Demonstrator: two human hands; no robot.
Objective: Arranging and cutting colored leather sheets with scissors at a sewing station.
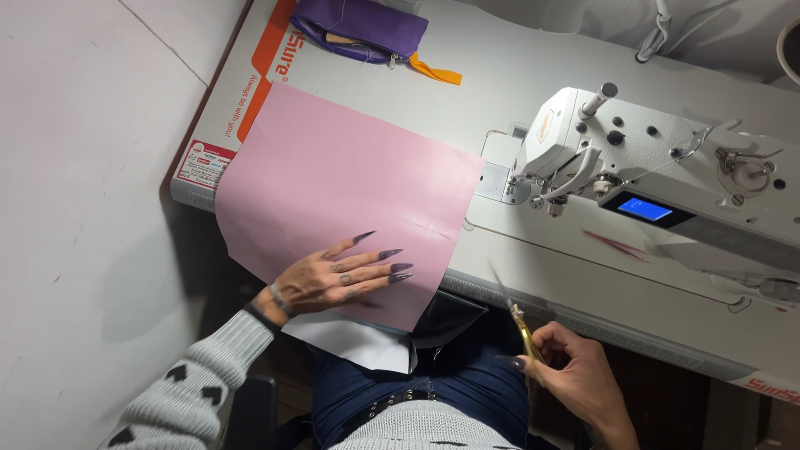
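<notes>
Your left hand lies flat on the pink sheet, palm down, fingers spread slightly and extended toward the sewing machine. The hand presses the sheet near its front corner, where the material overhangs the front edge of the table above your lap.

The pink sheet covers the left portion of the table. Its right corner reaches the machine's needle plate. A short line of stitching shows on the sheet, just beyond your fingertips. A white layer and a black layer show beneath the sheet's overhanging corner.

Your right hand is off the table, below its front edge, well apart from the left hand. Its fingers close around gold-coloured thread snips, blades pointing up toward the table edge.

A purple zip pouch with an orange tab lies at the far left corner of the table. A red tool lies on the table in front of the machine, below its blue display.
</notes>
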